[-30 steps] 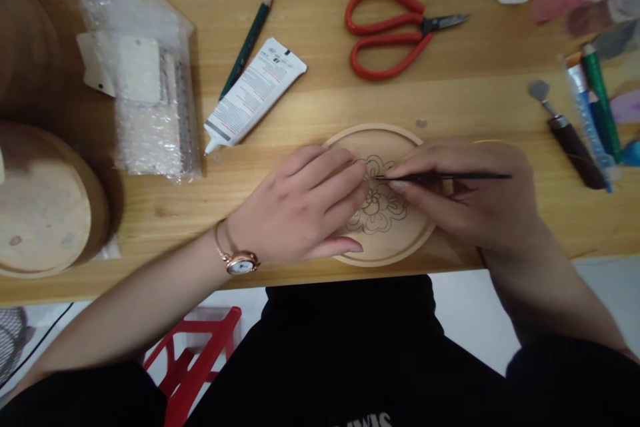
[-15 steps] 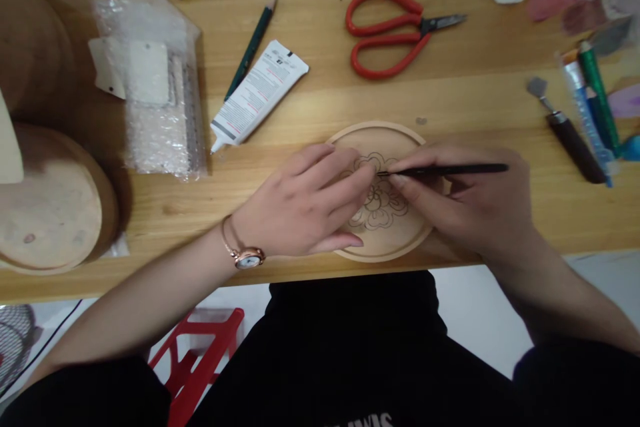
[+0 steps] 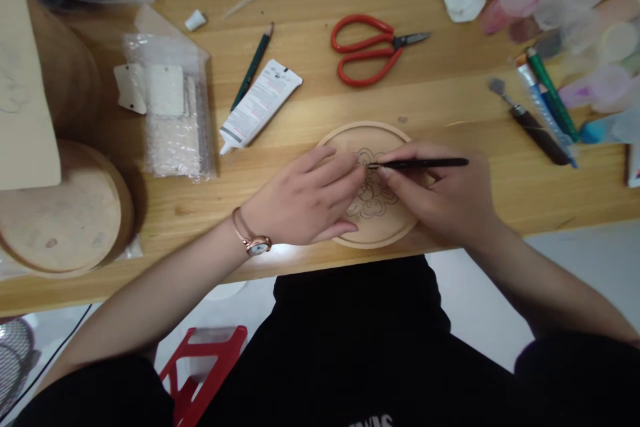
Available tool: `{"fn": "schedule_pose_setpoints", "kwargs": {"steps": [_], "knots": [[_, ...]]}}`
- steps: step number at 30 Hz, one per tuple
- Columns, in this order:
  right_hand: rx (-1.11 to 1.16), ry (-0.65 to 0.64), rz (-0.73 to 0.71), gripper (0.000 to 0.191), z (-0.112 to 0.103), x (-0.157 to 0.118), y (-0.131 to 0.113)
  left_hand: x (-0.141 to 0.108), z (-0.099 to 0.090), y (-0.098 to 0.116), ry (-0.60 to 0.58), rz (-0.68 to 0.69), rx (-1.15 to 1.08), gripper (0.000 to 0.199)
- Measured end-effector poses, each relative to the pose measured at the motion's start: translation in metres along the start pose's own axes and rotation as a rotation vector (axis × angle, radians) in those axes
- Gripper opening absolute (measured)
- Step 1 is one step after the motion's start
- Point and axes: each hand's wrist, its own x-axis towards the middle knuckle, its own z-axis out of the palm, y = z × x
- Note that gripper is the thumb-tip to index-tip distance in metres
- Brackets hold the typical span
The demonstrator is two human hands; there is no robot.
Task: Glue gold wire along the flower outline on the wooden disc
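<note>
A round wooden disc (image 3: 369,242) with a raised rim lies on the table, with a dark line drawing of a flower (image 3: 373,202) on its face. My left hand (image 3: 305,197) rests across the disc's left side, its fingertips at the flower and a watch on its wrist. My right hand (image 3: 440,193) comes in from the right, pinching a thin black-handled brush (image 3: 425,163). The brush tip touches the top of the flower. Both hands hide part of the drawing.
On the wooden table stand red-handled scissors (image 3: 367,50), a white tube (image 3: 260,107), a green pencil (image 3: 253,67) and a bubble-wrap bag (image 3: 173,127). A palette knife (image 3: 530,123) and paint tubes (image 3: 547,103) lie right. A round wooden block (image 3: 60,210) sits left.
The whole view has shifted and the table looks smaller and further off. Both hands stay on the disc, and the brush tip remains at the flower.
</note>
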Motion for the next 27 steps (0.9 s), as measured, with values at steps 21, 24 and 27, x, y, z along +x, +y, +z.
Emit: {"fn": "schedule_pose_setpoints", "kwargs": {"steps": [21, 24, 27], "knots": [[0.038, 0.093, -0.131, 0.019, 0.008, -0.012, 0.002, -0.001, 0.003, -0.002, 0.034, -0.001, 0.000, 0.055], [0.005, 0.102, -0.112, 0.017, 0.009, -0.012, 0.000, -0.001, 0.003, -0.002, 0.030, -0.001, 0.001, 0.055], [-0.013, 0.115, -0.092, 0.016, 0.011, -0.013, -0.002, -0.001, 0.003, -0.001, 0.032, 0.000, -0.004, 0.056]]}}
